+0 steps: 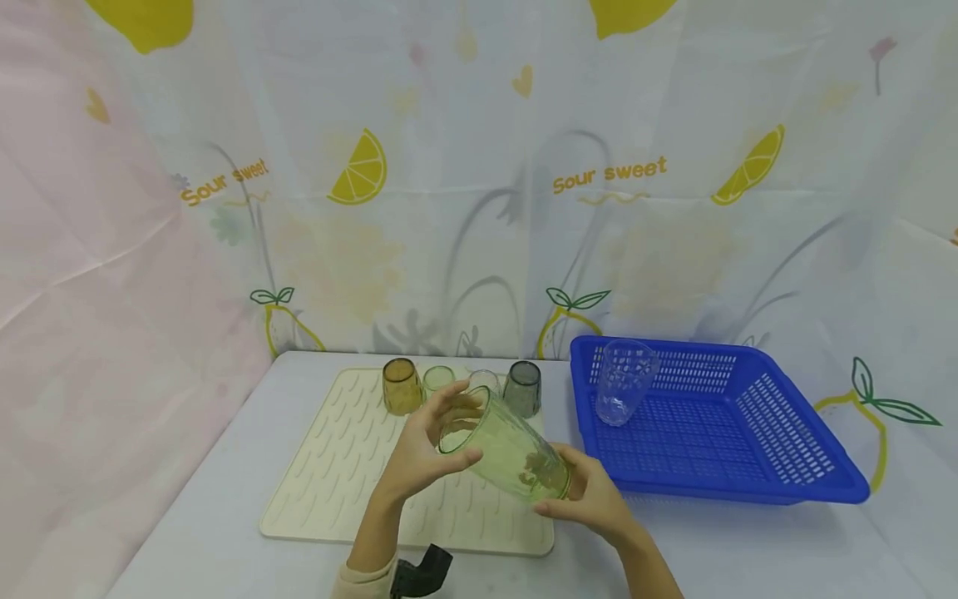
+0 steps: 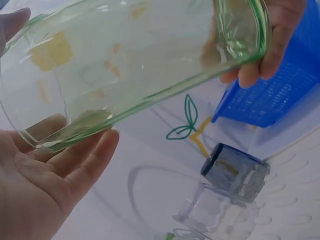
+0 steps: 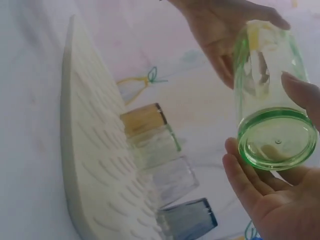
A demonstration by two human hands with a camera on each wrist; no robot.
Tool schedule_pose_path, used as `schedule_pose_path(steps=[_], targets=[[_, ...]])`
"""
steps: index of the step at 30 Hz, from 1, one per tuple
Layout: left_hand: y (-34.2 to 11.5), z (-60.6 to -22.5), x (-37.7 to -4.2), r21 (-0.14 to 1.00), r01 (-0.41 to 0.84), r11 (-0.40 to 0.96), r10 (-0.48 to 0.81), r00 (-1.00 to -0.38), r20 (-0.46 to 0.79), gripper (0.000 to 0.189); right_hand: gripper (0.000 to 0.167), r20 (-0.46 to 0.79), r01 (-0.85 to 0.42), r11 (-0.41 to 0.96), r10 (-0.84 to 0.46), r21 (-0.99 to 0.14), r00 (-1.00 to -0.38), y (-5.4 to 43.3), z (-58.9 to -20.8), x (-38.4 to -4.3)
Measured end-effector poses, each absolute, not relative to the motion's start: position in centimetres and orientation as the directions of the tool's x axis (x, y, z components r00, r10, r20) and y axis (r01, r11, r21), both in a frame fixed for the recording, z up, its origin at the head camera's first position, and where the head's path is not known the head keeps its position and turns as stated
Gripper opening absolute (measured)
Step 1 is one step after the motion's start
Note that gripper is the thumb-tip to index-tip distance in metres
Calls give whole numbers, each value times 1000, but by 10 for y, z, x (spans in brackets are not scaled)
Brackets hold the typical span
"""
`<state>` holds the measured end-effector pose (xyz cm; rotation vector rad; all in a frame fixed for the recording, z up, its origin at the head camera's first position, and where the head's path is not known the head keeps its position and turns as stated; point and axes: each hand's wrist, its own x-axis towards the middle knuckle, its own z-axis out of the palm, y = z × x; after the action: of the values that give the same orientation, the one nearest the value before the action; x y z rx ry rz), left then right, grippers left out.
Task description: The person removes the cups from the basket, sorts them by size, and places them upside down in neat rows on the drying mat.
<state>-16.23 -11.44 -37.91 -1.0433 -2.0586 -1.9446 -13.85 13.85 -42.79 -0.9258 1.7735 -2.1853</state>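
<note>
A tall light-green drinking glass (image 1: 509, 449) is held tilted above the mat, its open rim toward the upper left and its base toward the lower right. My left hand (image 1: 419, 453) holds the rim end, with fingers behind the glass and the thumb in front. At the base end, my right hand (image 1: 591, 497) grips the glass between thumb and fingers. The right wrist view shows the thick round base (image 3: 277, 142) facing that camera.
Along the back of a cream ridged drying mat (image 1: 322, 482) stand an amber glass (image 1: 402, 389), a green glass (image 1: 438, 379), a clear glass (image 1: 485, 379) and a grey glass (image 1: 524, 391). A blue basket (image 1: 733, 491) on the right contains a tall clear glass (image 1: 624, 383), leaning.
</note>
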Motion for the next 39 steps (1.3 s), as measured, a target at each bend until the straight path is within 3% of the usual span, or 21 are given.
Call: schedule_pose_path(steps=[8,14,24,32,39], targets=[[-124,-383,-157,905,424,41,453,-815,362,79,58,460,-396,-238,-362,-887,-811,159,-401,-136],[-116,-388,-156,918,387,90,502,-813,294,76,61,506,-462,-213,-282,-861,-815,165,-382,-142],[-98,-396,-155,904,401,146,526,-806,273,78,59,582,-508,-285,-361,-813,-728,158,-361,-155],[-85,-399,-153,898,421,131,524,-798,298,76,60,600,-587,-180,-431,-789,-674,143,-346,-161],[-78,-399,-152,864,472,176,513,-793,328,71,63,545,-584,-84,-483,-808,-685,133,-336,-163]])
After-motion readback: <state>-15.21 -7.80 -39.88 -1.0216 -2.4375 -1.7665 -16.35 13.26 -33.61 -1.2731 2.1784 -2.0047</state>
